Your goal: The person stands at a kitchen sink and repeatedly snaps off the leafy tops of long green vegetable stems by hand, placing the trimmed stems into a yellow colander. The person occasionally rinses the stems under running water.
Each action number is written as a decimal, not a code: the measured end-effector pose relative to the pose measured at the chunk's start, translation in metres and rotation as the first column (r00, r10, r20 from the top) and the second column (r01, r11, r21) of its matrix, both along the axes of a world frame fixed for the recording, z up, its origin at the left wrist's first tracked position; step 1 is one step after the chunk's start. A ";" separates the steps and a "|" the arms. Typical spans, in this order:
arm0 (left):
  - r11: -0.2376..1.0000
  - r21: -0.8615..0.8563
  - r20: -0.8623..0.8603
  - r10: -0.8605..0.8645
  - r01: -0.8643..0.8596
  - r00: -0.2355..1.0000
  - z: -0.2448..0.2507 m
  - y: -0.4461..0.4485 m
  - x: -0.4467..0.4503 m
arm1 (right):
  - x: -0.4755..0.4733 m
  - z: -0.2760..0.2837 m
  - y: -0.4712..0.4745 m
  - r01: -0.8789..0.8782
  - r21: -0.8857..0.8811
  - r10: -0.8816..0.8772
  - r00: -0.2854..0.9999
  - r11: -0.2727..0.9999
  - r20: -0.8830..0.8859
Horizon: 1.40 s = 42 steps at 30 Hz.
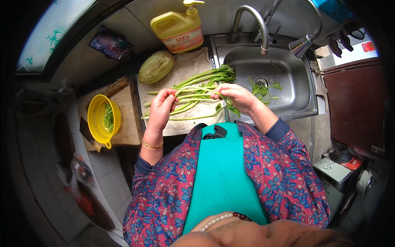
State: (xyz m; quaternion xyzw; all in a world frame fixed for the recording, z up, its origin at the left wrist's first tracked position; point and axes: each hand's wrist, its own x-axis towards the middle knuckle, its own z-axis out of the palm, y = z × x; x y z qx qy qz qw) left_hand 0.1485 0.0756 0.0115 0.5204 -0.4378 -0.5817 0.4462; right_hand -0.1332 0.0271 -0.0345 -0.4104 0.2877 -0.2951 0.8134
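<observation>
A green celery stalk bends in an arc between my two hands, above a towel. My left hand pinches its bare end between thumb and fingers. My right hand grips it near the leafy end, whose leaves hang down below that hand. Several more celery stalks lie side by side on the beige towel, their leafy tops towards the sink. Torn celery leaves lie around the drain in the steel sink. Cut green pieces are in a yellow plastic colander at the left.
A pale green melon or gourd and a yellow pump jug stand behind the stalks. The colander is on a wooden cutting board with a knife beside it. A curved faucet and a shower-type sprayer overhang the sink.
</observation>
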 end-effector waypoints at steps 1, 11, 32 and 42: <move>1.000 0.002 0.018 -0.005 0.005 1.000 -0.003 -0.001 0.001 | -0.002 0.000 0.000 0.002 0.048 -0.004 0.999 0.999 0.047; 0.975 0.033 0.308 -0.218 0.219 0.926 -0.001 -0.003 0.005 | -0.025 0.008 -0.008 -0.013 0.099 0.018 0.999 0.995 -0.051; 0.930 -0.142 0.342 -0.274 0.338 0.899 -0.005 -0.021 -0.056 | -0.008 0.028 0.009 -0.318 -0.806 -0.336 0.787 0.499 -0.518; 0.958 0.216 -0.403 -0.091 0.191 0.911 -0.021 -0.040 -0.025 | -0.080 0.025 0.007 0.116 -0.341 -0.283 0.822 0.933 -0.494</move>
